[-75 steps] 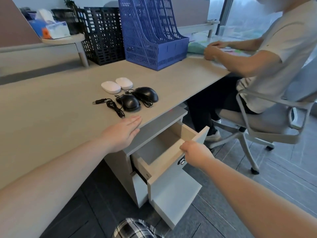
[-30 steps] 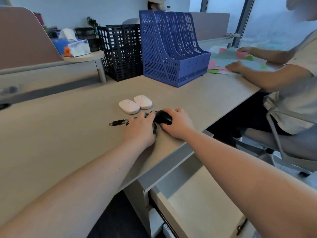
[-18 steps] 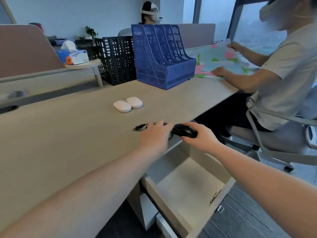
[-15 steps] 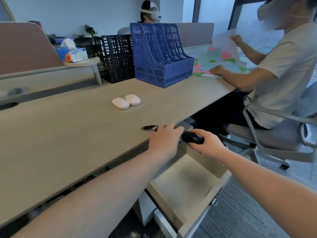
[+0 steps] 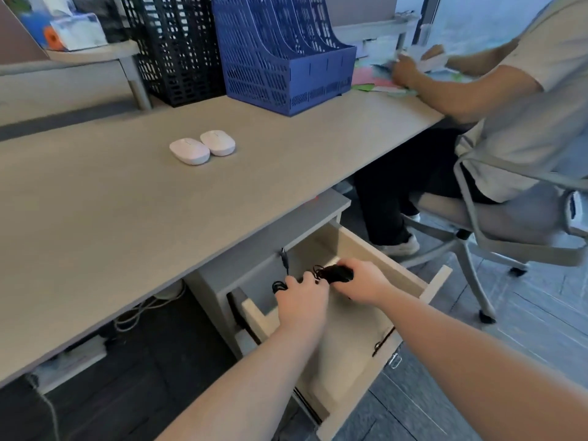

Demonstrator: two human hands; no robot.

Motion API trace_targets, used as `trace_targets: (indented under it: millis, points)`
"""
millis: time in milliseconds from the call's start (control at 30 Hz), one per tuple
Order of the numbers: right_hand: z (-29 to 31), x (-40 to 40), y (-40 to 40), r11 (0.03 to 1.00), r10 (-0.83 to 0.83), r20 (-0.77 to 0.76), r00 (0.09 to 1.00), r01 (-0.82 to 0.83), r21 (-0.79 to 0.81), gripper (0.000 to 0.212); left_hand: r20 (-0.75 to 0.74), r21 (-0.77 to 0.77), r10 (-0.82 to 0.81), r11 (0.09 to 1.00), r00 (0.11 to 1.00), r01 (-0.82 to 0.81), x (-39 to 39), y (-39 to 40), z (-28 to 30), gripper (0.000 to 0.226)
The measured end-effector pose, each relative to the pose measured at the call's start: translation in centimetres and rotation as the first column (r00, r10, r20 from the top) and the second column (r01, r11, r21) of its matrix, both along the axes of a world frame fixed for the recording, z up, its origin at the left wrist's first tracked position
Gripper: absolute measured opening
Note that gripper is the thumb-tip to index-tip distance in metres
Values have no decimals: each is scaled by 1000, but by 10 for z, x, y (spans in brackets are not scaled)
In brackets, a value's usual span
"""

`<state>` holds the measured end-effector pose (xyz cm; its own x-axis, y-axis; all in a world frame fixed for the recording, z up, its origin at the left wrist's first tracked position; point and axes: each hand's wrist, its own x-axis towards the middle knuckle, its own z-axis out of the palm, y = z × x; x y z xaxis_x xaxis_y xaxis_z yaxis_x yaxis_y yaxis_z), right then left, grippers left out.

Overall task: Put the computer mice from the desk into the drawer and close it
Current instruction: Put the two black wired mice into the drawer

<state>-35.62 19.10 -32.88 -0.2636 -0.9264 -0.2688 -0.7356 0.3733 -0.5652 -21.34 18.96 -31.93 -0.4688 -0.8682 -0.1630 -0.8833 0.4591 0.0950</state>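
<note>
The top drawer (image 5: pixel 410 275) of the grey cabinet stands pulled out under the desk (image 5: pixel 127 218). Both my hands are inside it. My right hand (image 5: pixel 361 283) grips a black wired mouse (image 5: pixel 339 272). My left hand (image 5: pixel 302 302) is shut over a second black mouse that is mostly hidden; only a bit of its cable (image 5: pixel 278 285) shows, and a USB plug (image 5: pixel 284 258) dangles at the drawer's back. Two white wireless mice (image 5: pixel 190 151) (image 5: pixel 218 142) lie side by side on the desk.
A blue file rack (image 5: pixel 286 55) and a black mesh rack (image 5: pixel 175 49) stand at the desk's back. A tissue box (image 5: pixel 76 31) sits on a side shelf. Another person sits on a wheeled chair (image 5: pixel 496 230) right of the drawer, handling papers. Cables hang under the desk.
Both hands carried the two black wired mice off the desk edge and down into the open drawer. The white mice have not moved.
</note>
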Motion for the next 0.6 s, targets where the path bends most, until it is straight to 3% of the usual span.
trace_targets:
  millis: [200,300,400,600]
  points:
    - [-30,13,-25,994,16,-53,998,-11,105,49,104,88,19,996,994,-28,-3,-16,-37,44]
    - [-36,15,-29,995,40,-105,994,-29,99,55,60,165,30,986,998,-40,-5,-24,-46,45]
    - [-41,13,-28,991,70,-118,991,-55,125,60,12,313,77,947,997,-77,-6,-23,-55,65]
    - [-41,11,-24,984,122,-195,973,-94,150,69,-93,298,168,945,981,-134,-2,-24,-47,55]
